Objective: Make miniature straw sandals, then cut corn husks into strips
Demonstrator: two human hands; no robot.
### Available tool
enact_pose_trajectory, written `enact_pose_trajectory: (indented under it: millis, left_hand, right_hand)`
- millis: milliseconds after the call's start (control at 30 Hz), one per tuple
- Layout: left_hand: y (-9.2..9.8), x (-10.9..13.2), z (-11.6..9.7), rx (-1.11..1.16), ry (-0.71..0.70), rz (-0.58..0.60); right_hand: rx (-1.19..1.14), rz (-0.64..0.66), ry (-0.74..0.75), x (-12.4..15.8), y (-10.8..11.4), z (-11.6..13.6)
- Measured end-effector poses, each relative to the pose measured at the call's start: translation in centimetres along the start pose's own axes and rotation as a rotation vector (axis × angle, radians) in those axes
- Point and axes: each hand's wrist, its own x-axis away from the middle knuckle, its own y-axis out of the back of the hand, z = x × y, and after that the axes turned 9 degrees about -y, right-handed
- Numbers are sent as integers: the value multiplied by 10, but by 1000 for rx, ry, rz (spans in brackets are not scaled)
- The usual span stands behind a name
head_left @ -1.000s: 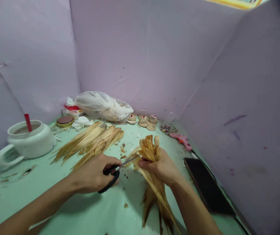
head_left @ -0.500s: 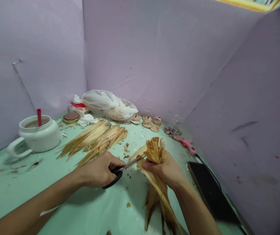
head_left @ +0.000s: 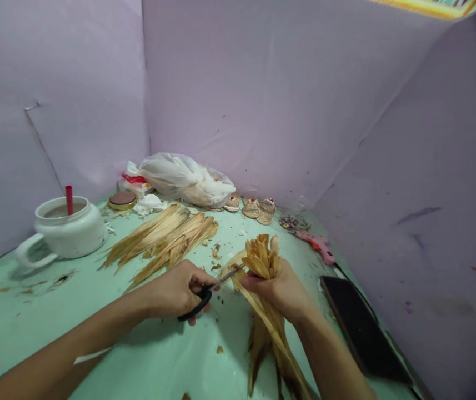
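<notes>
My left hand (head_left: pixel 176 290) is closed on black-handled scissors (head_left: pixel 198 307), with a thumb and fingers at the handle loops. The narrow metal blades point right and reach the edge of a bundle of dried husks (head_left: pixel 260 256), possibly corn husk. My right hand (head_left: pixel 281 291) grips this bundle around its middle. Above the fist its layered, petal-like end fans upward, while long tan strips hang below over the table. One pale strip sticks out to the left beside the blades. Whether the blades have a strip between them, I cannot make out.
More dried husks (head_left: pixel 171 239) lie behind my left hand. A white mug (head_left: pixel 73 232) with a red stick stands left. Along the back are a white plastic bag (head_left: pixel 185 179) and woven ornaments (head_left: pixel 251 208). A pink glue gun (head_left: pixel 320 246) and a dark phone-like slab (head_left: pixel 365 328) lie right.
My left hand and the scissors have shifted slightly right, and fingertips now show below the handle. The right hand still grips the bundle in nearly the same place.
</notes>
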Motion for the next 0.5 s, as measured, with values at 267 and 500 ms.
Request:
enact_pose_trajectory:
  millis: [267,500]
  left_hand:
    - [-3,-7,3,106,64,-198]
    - [9,-10,9,83,4,-542]
  right_hand:
    - [-169,-284,-152,-11,2,-13]
    - [-641,-535,-92,-18,10,-8]
